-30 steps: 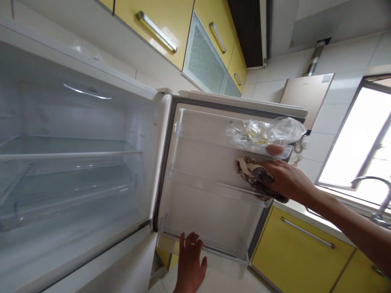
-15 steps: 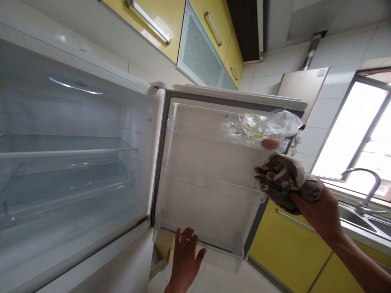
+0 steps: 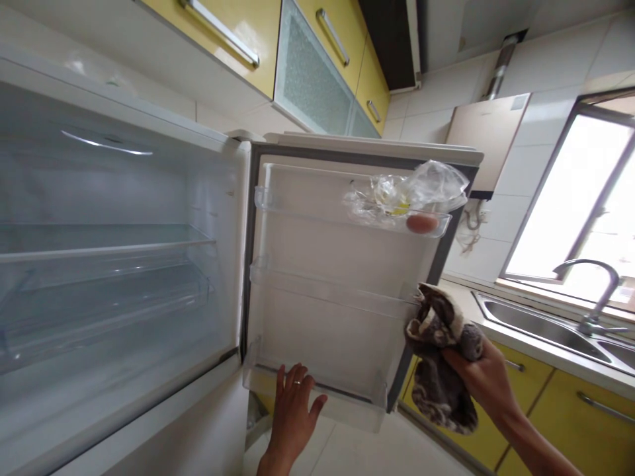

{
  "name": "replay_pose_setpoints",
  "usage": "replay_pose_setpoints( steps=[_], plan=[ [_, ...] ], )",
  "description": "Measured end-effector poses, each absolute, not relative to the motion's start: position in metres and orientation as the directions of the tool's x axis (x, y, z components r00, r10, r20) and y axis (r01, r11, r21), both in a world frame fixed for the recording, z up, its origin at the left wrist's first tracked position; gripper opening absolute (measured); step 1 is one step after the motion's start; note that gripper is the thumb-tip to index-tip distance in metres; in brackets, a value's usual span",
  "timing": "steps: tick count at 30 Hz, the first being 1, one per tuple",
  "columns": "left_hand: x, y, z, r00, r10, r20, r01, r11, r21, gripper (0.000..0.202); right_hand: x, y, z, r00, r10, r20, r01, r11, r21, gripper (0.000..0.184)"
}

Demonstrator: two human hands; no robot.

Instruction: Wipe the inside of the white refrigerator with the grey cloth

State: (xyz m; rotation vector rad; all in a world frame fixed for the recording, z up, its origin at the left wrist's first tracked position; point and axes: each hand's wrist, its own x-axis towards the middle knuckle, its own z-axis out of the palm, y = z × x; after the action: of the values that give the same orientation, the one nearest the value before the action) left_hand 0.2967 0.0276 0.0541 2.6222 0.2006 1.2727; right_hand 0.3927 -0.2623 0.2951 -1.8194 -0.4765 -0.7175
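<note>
An open fridge door [image 3: 327, 317] stands before me with three clear shelf bins. My left hand [image 3: 292, 416] rests flat, fingers spread, on the front of the bottom door bin [image 3: 347, 403]; a ring is on one finger. A crumpled brown-and-cream cloth [image 3: 439, 357] is gripped in my right hand [image 3: 483, 380], just off the door's right edge beside the middle bin [image 3: 327, 291]. The top bin [image 3: 307, 205] holds a clear plastic bag [image 3: 411, 192] and an egg [image 3: 421, 223].
The fridge interior [image 3: 109, 251] at left has glass shelves and a clear drawer. Yellow wall cabinets [image 3: 238, 26] hang above. At right are a steel sink [image 3: 540, 324] with a tap [image 3: 595, 297], yellow base cabinets [image 3: 570, 410], a window and a wall-mounted heater [image 3: 486, 139].
My right hand with the cloth has come away from the middle bin, moving right and then down past the door's edge. The left hand stays on the bottom bin.
</note>
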Motion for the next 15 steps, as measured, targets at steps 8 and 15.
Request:
replay_pose_setpoints(
  steps=[8, 15],
  plan=[
    [0.295, 0.030, 0.057, 0.684, 0.257, 0.682, -0.012, -0.932, 0.363, 0.017, 0.378, -0.265, 0.271, 0.721, 0.259, 0.642, 0.690, -0.195, -0.697, 0.022],
    [0.280, 0.042, 0.086, 0.762, 0.375, 0.527, -0.198, -0.640, 0.742, 0.035, 0.366, -0.268, 0.273, 0.811, 0.137, 0.568, 0.581, -0.087, -0.809, 0.027]
  ],
)
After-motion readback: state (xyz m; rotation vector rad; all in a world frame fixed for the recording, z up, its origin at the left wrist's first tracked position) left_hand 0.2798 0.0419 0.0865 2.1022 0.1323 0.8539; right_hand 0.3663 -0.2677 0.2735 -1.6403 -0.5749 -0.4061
